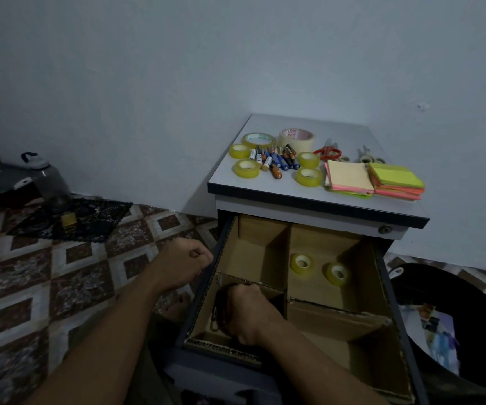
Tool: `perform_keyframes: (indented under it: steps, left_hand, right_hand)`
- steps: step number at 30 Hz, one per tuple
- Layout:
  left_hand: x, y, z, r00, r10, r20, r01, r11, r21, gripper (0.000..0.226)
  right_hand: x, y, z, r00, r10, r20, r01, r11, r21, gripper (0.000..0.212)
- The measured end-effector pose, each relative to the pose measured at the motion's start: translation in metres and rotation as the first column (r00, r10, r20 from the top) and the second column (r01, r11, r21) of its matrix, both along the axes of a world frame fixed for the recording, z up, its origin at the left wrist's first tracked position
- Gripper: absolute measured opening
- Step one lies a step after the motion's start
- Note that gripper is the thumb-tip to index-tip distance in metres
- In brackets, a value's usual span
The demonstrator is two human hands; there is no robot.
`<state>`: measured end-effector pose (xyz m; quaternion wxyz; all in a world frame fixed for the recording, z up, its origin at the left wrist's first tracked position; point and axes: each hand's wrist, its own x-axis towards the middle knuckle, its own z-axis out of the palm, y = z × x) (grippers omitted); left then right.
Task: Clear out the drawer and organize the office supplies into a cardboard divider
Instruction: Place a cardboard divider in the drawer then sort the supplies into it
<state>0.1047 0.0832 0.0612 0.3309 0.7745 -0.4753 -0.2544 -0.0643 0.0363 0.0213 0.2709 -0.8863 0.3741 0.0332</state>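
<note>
Right hand (247, 311) sits knuckles-up inside the cardboard divider's (278, 247) near-left compartment.

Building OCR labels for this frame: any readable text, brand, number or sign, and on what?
None can be read.
Beige tape roll: red core print, blurred.
Batteries: label print, too small.
Small clear tape rolls: core print, too small.
Cardboard divider: faint floor marks, illegible.
Dark object in right hand: pale marks, illegible.
</note>
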Motion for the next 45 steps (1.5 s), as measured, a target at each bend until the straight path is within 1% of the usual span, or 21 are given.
perform_keyframes:
  steps: [4,7,11,14,17,18,20,22,25,28,31,33,36,38,41,43,45]
  left_hand:
    - [0.000,0.001,0.000,1.000,-0.008,0.002,0.008,1.000,-0.004,0.018]
    - [0.000,0.002,-0.001,1.000,-0.017,0.019,0.018,1.000,-0.009,0.017]
    - [-0.001,0.002,0.000,0.999,-0.025,0.035,0.025,1.000,-0.012,0.017]
    - [0.000,0.004,0.000,0.999,-0.024,0.044,0.025,0.999,-0.020,0.017]
    - [-0.001,0.005,0.000,0.999,-0.019,0.046,0.020,1.000,-0.021,0.018]
    - [-0.001,0.005,0.000,0.999,-0.019,0.046,0.020,1.000,-0.021,0.019]
    - [-0.001,0.005,-0.001,0.999,-0.025,0.044,0.026,0.999,-0.022,0.019]
    - [0.000,0.006,-0.001,0.999,-0.021,0.041,0.022,1.000,-0.021,0.019]
    - [0.000,0.007,0.002,0.999,-0.010,0.052,0.011,0.999,-0.032,0.017]
    - [-0.003,0.005,0.008,0.996,0.014,0.082,-0.007,0.997,-0.081,0.017]
    - [-0.005,-0.002,0.024,0.996,0.047,0.075,-0.035,0.988,-0.153,0.014]
    - [-0.007,-0.009,0.040,0.997,0.036,0.072,-0.020,0.975,-0.221,0.011]
    - [-0.008,-0.028,0.067,0.993,0.010,0.117,0.030,0.944,-0.330,0.006]
    - [-0.007,-0.046,0.087,0.990,0.017,0.139,0.034,0.933,-0.359,0.005]
    - [-0.004,-0.078,0.111,0.983,0.018,0.182,0.053,0.925,-0.377,0.008]
    - [-0.001,-0.103,0.123,0.972,0.001,0.234,0.088,0.924,-0.373,0.012]
    - [0.003,-0.127,0.132,0.961,-0.023,0.276,0.119,0.933,-0.339,0.016]
  right_hand:
    - [-0.001,0.000,0.001,0.997,0.071,0.002,-0.071,0.997,-0.015,0.017]
    - [0.002,0.000,-0.001,0.997,0.079,0.025,-0.079,0.997,-0.005,0.015]
    - [0.004,0.004,0.000,0.997,0.074,0.031,-0.072,0.995,-0.062,0.019]
    - [0.002,0.002,0.001,0.996,0.070,0.052,-0.066,0.996,-0.063,0.021]
    - [0.001,0.004,-0.001,0.993,0.113,0.037,-0.112,0.993,-0.027,0.033]
    - [0.002,0.005,-0.001,0.992,0.124,0.023,-0.124,0.992,-0.028,0.033]
    - [0.005,0.007,0.000,0.992,0.129,-0.005,-0.129,0.990,-0.055,0.026]
    - [0.007,0.005,0.002,0.993,0.116,0.019,-0.115,0.992,-0.044,0.020]
    - [0.004,0.004,0.011,0.992,0.126,0.025,-0.127,0.992,0.014,0.023]
    - [-0.006,0.000,0.032,0.988,0.152,0.022,-0.153,0.986,0.059,0.027]
    - [-0.026,-0.012,0.068,0.990,0.087,0.113,-0.102,0.987,0.126,0.015]
    - [-0.041,-0.026,0.096,0.979,0.032,0.204,-0.059,0.990,0.128,0.008]
    - [-0.059,-0.059,0.132,0.956,-0.028,0.290,0.022,0.999,0.023,0.002]
    - [-0.067,-0.085,0.152,0.942,-0.046,0.333,0.070,0.996,-0.063,0.001]
    - [-0.072,-0.126,0.176,0.917,-0.069,0.392,0.174,0.955,-0.239,0.005]
    - [-0.071,-0.152,0.188,0.912,-0.080,0.402,0.219,0.924,-0.313,0.002]
    - [-0.066,-0.175,0.194,0.920,-0.083,0.384,0.233,0.902,-0.363,0.012]
